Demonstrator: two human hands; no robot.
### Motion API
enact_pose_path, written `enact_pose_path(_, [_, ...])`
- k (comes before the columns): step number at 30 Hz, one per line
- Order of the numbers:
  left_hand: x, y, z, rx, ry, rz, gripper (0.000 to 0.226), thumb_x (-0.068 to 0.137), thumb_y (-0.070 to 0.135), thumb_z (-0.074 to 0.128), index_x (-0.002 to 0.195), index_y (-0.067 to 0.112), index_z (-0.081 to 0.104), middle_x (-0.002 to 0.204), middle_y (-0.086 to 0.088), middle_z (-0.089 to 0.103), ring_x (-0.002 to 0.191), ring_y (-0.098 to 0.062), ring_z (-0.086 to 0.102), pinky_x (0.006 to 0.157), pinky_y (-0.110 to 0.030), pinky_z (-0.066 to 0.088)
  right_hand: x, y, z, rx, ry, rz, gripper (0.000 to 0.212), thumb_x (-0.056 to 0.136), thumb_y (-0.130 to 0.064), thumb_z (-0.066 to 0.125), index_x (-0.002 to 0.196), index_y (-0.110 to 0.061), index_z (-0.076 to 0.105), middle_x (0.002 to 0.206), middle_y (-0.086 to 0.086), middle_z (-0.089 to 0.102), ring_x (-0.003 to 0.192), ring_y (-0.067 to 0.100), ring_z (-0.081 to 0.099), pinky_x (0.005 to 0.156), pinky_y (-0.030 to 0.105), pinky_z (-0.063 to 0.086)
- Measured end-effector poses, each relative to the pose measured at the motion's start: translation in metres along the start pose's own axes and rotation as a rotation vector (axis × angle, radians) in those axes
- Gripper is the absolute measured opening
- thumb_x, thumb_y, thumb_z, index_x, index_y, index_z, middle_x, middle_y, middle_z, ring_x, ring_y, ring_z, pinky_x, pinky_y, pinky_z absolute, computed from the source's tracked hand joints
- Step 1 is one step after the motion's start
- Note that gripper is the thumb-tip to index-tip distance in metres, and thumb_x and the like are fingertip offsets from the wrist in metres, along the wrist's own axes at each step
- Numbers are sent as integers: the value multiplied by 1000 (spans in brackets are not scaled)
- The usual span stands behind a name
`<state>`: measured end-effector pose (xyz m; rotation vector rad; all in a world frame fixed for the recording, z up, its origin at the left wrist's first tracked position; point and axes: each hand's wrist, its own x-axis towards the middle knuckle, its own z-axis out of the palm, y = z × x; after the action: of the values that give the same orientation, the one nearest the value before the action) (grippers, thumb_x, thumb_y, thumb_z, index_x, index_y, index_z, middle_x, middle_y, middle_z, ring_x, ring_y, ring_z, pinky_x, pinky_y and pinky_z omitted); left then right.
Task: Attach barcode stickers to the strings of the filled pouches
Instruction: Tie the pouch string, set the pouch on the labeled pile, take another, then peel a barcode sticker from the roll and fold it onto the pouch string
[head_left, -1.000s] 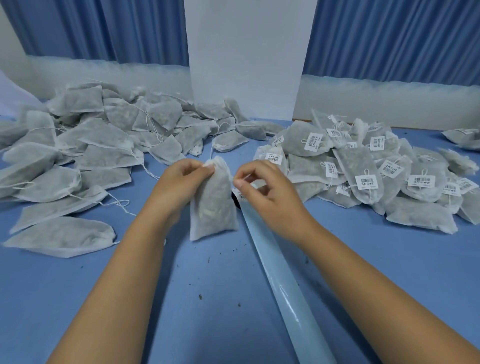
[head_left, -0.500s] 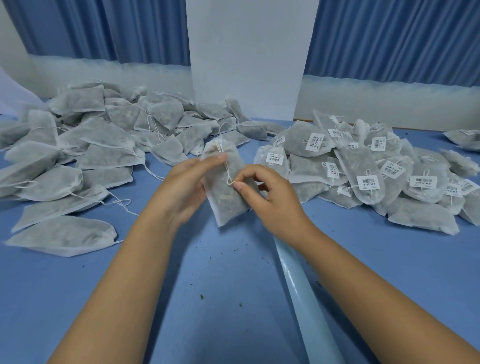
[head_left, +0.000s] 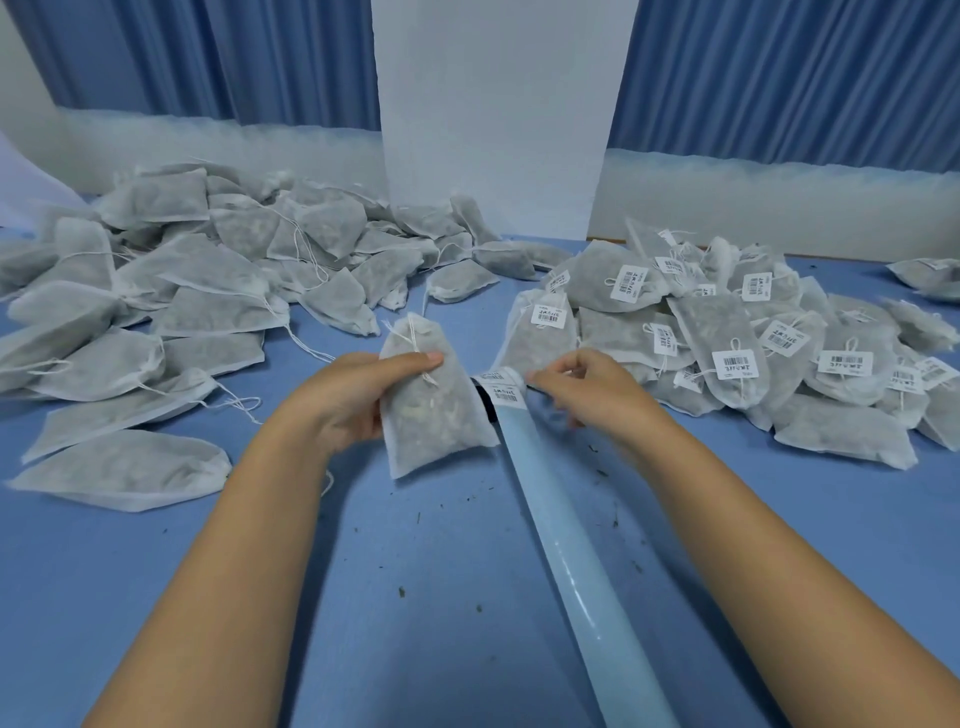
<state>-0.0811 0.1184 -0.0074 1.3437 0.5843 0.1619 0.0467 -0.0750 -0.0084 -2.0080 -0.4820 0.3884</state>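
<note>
One pouch (head_left: 431, 415) is gripped in the left fingers (head_left: 413, 359). Beside the barcode sticker (head_left: 503, 392) the right fingers (head_left: 550, 375) curl, hold unclear; peeled carelessly, it could fold onto itself.

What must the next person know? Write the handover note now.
Left hand grips one unlabelled pouch, thumb on its string.
Right hand is at the end barcode sticker on the liner strip; whether it pinches it is unclear.
Done: labelled pile at right.
Left: tag the held pouch, then work through the unlabelled pile at left.
</note>
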Motion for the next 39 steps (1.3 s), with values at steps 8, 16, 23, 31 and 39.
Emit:
enact_pose_path(8, [1, -1, -4, -47, -103, -101, 21, 70, 34, 78, 80, 16, 80, 89, -4, 78, 75, -16, 75, 59, -27, 59, -2, 5, 13, 236, -212, 70, 25, 81, -10, 78, 93, -13, 57, 71, 3, 67, 51, 10, 61, 50, 22, 52])
enact_pose_path(16, [5, -7, 2, -197, -182, -108, 16, 72, 32, 75, 73, 18, 81, 87, -1, 77, 75, -15, 75, 60, -27, 59, -2, 9, 8, 294, -291, -230, 12, 87, -5, 71, 90, -14, 62, 66, -5, 67, 63, 7, 60, 63, 19, 51])
enact_pose_path(23, [11, -13, 8, -315, -235, -173, 39, 76, 37, 71, 106, 14, 67, 103, 0, 72, 81, -13, 71, 74, -27, 57, -1, 10, 13, 129, -322, -352, 25, 85, -6, 73, 105, -21, 67, 74, -4, 66, 69, 12, 57, 69, 29, 49])
enact_pose_path(31, [12, -15, 9, -440, -287, -263, 31, 79, 37, 70, 96, 11, 73, 100, -6, 75, 57, -13, 66, 49, -22, 55, -1, 14, 15, -93, -133, -525, 22, 83, -6, 73, 97, -23, 71, 78, -4, 64, 69, 6, 56, 70, 13, 46])
enact_pose_path(39, [7, -11, 11, -470, -280, -271, 38, 71, 34, 72, 98, 8, 69, 103, -11, 73, 54, -13, 65, 46, -22, 54, -1, 15, 15, -276, 25, -742, 16, 84, -16, 75, 99, -24, 76, 91, -3, 63, 84, 10, 60, 75, 25, 48])
